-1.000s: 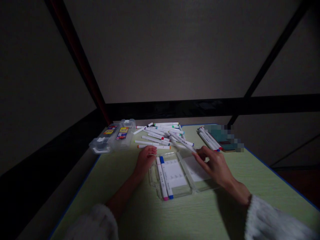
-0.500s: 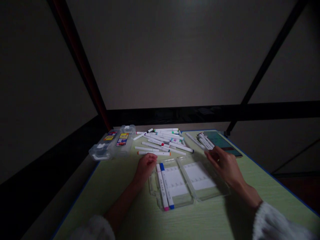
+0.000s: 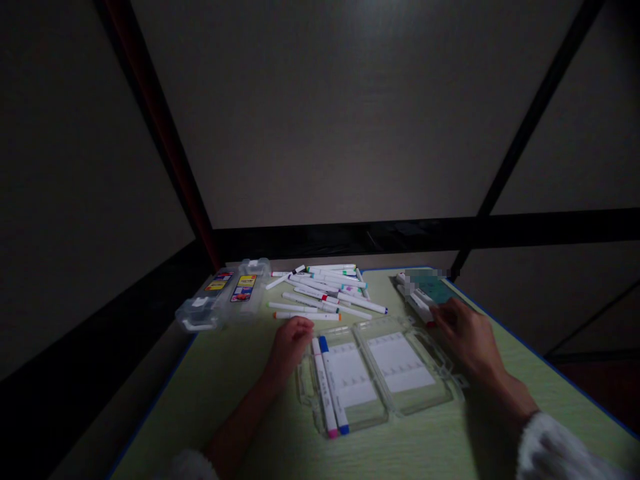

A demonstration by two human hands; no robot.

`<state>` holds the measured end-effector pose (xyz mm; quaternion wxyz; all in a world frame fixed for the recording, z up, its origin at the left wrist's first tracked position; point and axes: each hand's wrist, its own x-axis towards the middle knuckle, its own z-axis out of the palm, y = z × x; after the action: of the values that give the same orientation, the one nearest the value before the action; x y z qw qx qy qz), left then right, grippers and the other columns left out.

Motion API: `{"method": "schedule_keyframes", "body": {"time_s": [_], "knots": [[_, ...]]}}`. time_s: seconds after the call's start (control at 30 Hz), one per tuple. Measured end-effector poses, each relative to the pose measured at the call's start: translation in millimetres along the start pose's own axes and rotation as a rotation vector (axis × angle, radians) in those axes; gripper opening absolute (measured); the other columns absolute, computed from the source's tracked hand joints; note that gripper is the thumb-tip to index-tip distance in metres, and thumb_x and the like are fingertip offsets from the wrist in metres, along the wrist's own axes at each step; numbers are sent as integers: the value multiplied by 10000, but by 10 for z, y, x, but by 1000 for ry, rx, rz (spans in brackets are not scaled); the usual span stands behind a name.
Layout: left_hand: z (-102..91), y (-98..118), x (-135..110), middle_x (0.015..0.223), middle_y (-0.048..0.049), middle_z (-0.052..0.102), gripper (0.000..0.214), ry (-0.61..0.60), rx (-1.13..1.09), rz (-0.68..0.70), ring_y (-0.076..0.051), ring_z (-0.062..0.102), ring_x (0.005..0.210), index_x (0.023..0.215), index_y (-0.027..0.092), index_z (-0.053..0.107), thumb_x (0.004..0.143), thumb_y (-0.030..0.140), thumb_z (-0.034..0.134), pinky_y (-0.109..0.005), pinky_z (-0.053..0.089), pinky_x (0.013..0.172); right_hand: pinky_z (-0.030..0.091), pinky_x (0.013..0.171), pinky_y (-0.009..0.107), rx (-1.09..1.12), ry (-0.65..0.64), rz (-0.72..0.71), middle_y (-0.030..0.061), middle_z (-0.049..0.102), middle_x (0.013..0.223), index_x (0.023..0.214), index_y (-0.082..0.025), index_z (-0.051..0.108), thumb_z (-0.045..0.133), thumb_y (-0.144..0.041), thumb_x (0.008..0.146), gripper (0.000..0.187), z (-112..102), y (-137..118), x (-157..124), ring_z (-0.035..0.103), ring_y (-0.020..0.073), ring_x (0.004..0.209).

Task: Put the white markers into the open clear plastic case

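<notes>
A clear plastic case (image 3: 389,404) lies open, with a white paper card (image 3: 403,362) in its right half. In its left half rest a pink-ended marker (image 3: 325,390) and a blue-ended marker (image 3: 335,390), side by side. My left hand (image 3: 293,343) hovers at the case's upper left corner, fingers curled together, nothing visible in them. Beyond the case's right half, my right hand (image 3: 465,337) pinches the near end of a white marker (image 3: 423,308) with a red tip. That marker lies against a small group of white markers, partly hidden by blurred patches.
A loose pile of white markers (image 3: 325,290) with coloured ends lies at the back middle. Another clear case (image 3: 200,313) with labels lies open at the back left. A phone or tablet (image 3: 440,288) sits beyond my right hand. Blue edging borders the pale green table (image 3: 240,400).
My right hand has moved right and slightly nearer. The marker that lay apart, left of the small group, is now against that group. My left hand stays by the case corner.
</notes>
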<state>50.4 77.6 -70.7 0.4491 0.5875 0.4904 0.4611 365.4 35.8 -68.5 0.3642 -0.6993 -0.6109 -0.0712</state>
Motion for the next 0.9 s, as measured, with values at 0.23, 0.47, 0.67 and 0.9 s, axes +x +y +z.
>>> {"method": "schedule_keyframes", "body": {"time_s": [0.23,0.47,0.67,0.9], "knots": [[-4,7,0,623,1,592,114,9,-20,-28,-131,553,605,665,149,575,564,200,586,-229,405,575,320,479,254,-59,-8,39,46,573,565,655,-205,440,418,-385,773,217,33,49,9,530,180,495],[1,30,-4,628,-4,602,99,12,-15,-26,-140,559,626,652,152,578,562,190,584,-240,415,602,303,462,249,-130,-33,51,58,587,569,688,-191,496,413,-384,775,227,52,97,19,536,182,496],[-7,-11,6,636,-4,601,104,12,0,-23,-141,561,634,671,150,578,573,186,575,-241,415,598,311,478,252,-180,-69,91,65,612,612,698,-200,493,448,-345,752,161,67,124,17,564,199,549],[-16,14,20,598,2,590,97,-1,2,-28,-137,548,604,634,154,577,550,202,582,-234,402,574,308,485,258,-182,-79,78,67,608,601,697,-189,512,448,-344,742,174,102,177,22,572,200,551]]}}
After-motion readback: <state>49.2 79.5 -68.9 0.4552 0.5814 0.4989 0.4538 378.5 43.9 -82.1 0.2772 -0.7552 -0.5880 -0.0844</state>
